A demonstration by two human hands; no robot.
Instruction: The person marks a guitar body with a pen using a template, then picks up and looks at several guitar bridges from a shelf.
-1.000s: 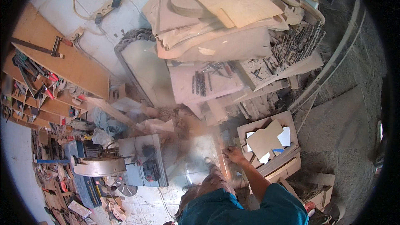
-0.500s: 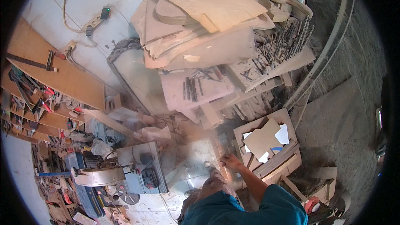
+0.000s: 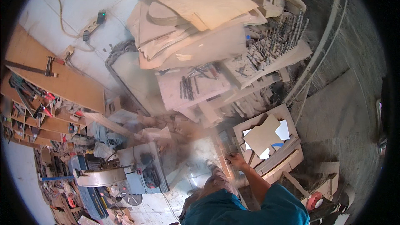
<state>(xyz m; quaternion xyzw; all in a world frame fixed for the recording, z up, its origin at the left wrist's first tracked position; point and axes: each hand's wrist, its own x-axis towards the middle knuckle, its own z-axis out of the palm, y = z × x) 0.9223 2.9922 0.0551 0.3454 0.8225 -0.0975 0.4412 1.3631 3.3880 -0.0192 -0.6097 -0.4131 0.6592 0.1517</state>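
Note:
My right hand (image 3: 236, 161) hangs low over the floor, its arm coming from a teal sleeve (image 3: 285, 202). The fingers look curled together; whatever may be in them is too small to make out. Just to its right is an open wooden box or frame (image 3: 266, 171) with a cut tan board (image 3: 263, 135) and white sheets (image 3: 282, 130) lying in it. Under the hand runs a strip of reddish-brown floor (image 3: 225, 164). My left hand is not in view.
A bench ahead bears stacked thin wood sheets (image 3: 204, 4), drill bits (image 3: 187, 87) and a block full of upright bits (image 3: 277, 44). At left are tool shelves (image 3: 37, 121) and a machine with a grey table (image 3: 139, 166). A red tool (image 3: 313, 200) lies lower right.
The view has shifted slightly, so the bench appears a little further left. My right hand has moved a little to the right, its fingers still curled.

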